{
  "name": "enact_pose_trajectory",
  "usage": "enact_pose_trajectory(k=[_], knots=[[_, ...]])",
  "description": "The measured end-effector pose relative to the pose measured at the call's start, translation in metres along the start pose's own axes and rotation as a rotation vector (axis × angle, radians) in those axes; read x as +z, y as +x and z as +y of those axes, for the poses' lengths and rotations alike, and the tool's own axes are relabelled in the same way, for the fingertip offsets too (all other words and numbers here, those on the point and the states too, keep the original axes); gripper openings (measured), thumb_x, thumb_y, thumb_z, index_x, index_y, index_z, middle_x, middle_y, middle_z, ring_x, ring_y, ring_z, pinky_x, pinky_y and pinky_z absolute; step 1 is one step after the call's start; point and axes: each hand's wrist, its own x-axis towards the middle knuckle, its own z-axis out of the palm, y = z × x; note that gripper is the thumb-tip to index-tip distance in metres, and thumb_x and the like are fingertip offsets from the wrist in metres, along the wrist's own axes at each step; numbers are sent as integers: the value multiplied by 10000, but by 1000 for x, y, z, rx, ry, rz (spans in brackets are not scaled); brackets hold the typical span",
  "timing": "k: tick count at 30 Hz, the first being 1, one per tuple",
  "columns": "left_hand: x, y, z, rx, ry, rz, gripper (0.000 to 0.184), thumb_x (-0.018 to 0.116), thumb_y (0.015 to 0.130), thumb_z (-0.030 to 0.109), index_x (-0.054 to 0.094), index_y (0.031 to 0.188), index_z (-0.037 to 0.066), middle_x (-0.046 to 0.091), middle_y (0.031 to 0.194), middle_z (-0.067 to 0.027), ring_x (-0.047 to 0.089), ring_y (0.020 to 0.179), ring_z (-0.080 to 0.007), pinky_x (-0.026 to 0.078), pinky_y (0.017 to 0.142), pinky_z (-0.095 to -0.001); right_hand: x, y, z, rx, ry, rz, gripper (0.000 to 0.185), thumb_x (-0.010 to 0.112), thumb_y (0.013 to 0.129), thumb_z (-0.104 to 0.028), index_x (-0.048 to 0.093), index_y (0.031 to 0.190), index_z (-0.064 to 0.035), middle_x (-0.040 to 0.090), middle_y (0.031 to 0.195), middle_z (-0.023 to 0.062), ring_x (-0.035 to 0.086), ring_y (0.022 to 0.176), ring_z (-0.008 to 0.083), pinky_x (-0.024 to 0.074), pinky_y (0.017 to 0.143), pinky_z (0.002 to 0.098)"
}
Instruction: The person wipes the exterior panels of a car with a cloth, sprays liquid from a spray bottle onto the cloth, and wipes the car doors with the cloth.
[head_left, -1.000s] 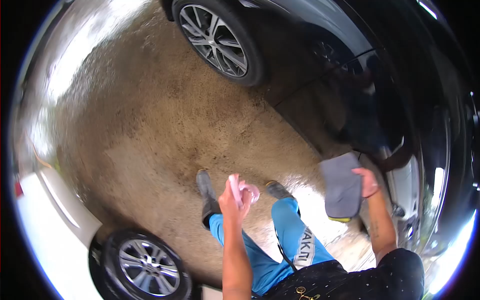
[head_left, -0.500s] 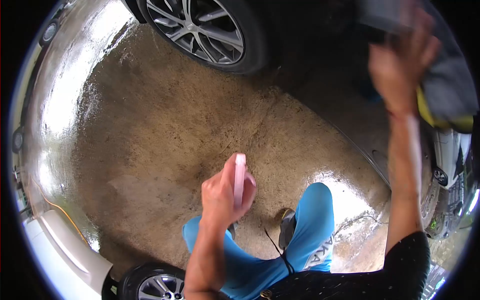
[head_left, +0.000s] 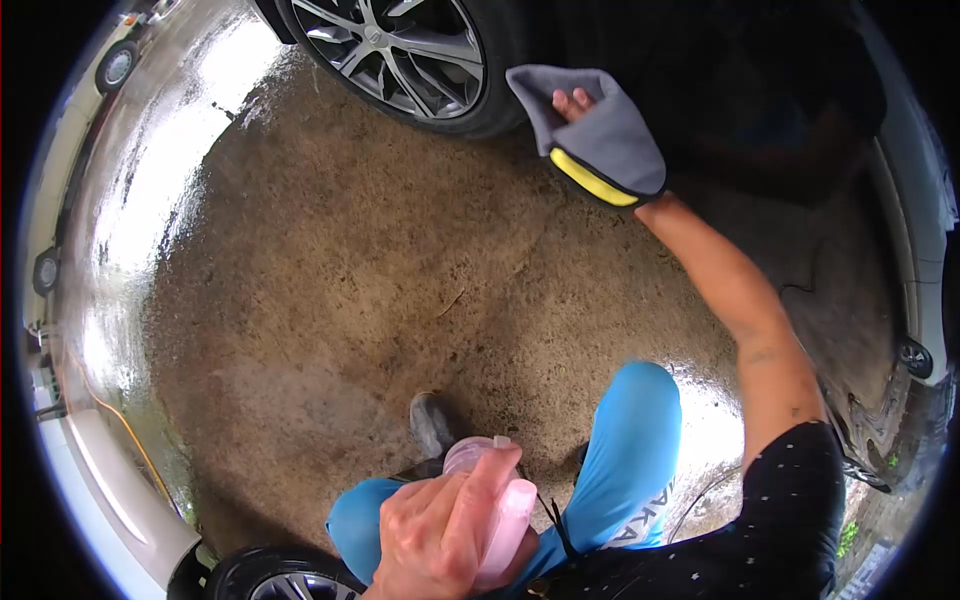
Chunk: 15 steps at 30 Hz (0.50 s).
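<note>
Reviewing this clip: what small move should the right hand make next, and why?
Probably lay the gray cloth flatter against the dark car panel. The right hand already has the cloth wrapped about it near that panel, but the cloth looks folded, its yellow edge showing; contact isn't clear. The left hand is occupied with a pink item.

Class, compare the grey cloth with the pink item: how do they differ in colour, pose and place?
The cloth is grey with a yellow strip and dark edging; the pink item shows only pinkish tones. The cloth drapes over much of the right hand; the pink item is gripped in the left hand. The cloth is out at arm's reach, the pink item near the blue trousers.
</note>
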Motion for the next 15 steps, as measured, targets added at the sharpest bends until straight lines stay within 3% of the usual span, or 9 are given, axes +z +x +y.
enact_pose_trajectory(k=[2,3,5,6,8,11,12,14,15], knots=[[1,-1,6,-14,25,-23,476,692,639,61,658,1106,-26,730,835,-112,695,610,-258,552,575,-334,19,-28,20,80,-24,-103,528,451,1029,-151,340,1531,-30,374,1580,83,342,1468,196,246,1245,352],[3,-4,8,-5,27,-23,476,692,639,61,658,1106,-26,730,835,-112,695,610,-258,552,575,-334,40,-69,55,-257,-814,-134,476,454,1045,-132,376,1501,-19,458,1526,76,432,1417,174,289,1232,319],[2,-4,6,87,65,-13,466,697,645,54,658,1102,-27,732,858,-114,693,605,-263,553,571,-345,48,-67,55,186,67,28,219,521,995,-155,637,1124,-20,711,1000,95,684,1029,217,518,958,369],[1,-3,7,82,46,-3,477,696,653,49,644,1120,-32,731,881,-122,697,618,-272,561,585,-348,30,-54,36,33,-339,27,226,530,982,-158,646,1110,-14,706,991,126,681,1029,235,514,945,365],[3,-2,1,90,38,21,479,692,661,48,637,1130,-34,731,883,-125,701,626,-274,565,596,-348,-24,-24,-11,-278,-765,61,268,553,955,-151,624,1159,8,683,1071,142,674,1038,252,530,919,381],[8,10,-7,34,5,-58,490,693,687,50,617,1166,-27,731,890,-121,716,668,-271,580,632,-350,-112,40,-83,-553,-1221,418,365,589,916,-140,590,1233,41,649,1190,166,662,1052,279,554,880,404],[14,17,-7,94,25,-56,497,708,684,63,621,1164,-29,697,808,-90,690,622,-238,557,589,-330,-119,47,-85,-345,-1008,471,417,616,897,-170,579,1280,-8,617,1274,143,578,1189,270,447,1018,405],[24,31,-5,192,2,-38,493,719,699,77,610,1169,-27,661,743,-47,661,582,-206,534,541,-312,-148,35,-108,-208,-993,501,622,659,851,-256,503,1433,-100,487,1498,80,393,1422,238,241,1203,454],[28,39,-4,219,11,-24,493,719,699,77,610,1169,-27,661,743,-47,661,582,-206,534,541,-312,-131,9,-94,-109,-1066,325,768,646,824,-245,391,1540,-136,301,1639,13,274,1504,216,194,1211,504]])
